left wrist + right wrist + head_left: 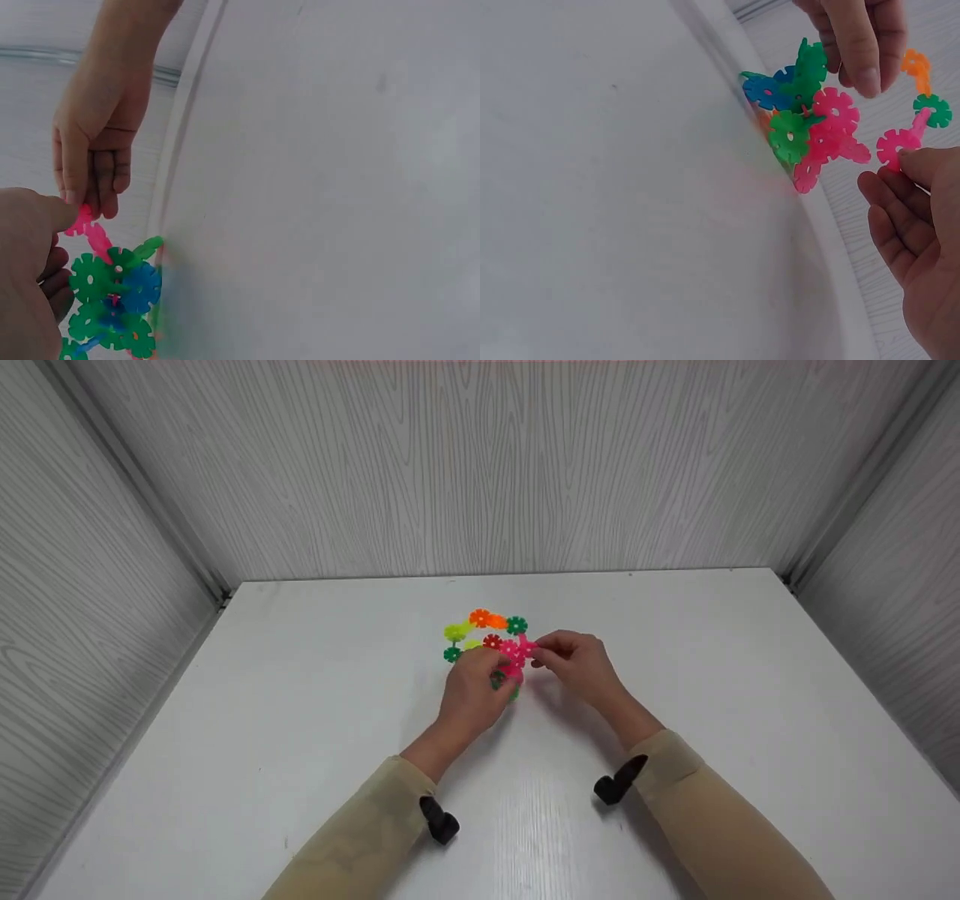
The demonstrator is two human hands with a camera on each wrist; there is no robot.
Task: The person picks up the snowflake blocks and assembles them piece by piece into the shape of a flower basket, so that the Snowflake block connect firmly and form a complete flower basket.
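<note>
A built shape of interlocking plastic snowflake discs point(481, 618), in orange, yellow, green, red and pink, is held between both hands. Its blue and green discs point(141, 287) show in the left wrist view. My left hand point(474, 690) grips the lower part, with thumb and fingers around pink and green discs; the hand hides some of it. Between thumb and fingertips, my right hand point(577, 664) pinches a pink disc point(891, 148) at the shape's right side. From that disc a short chain runs through another pink disc to a green disc point(933, 111) and orange ones.
Both hands are over a white table point(300, 675). A grey wood-grain panel point(495, 465) stands along its back edge, with similar panels at the left and right. Dark wrist-worn devices point(621, 780) sit on both sleeves.
</note>
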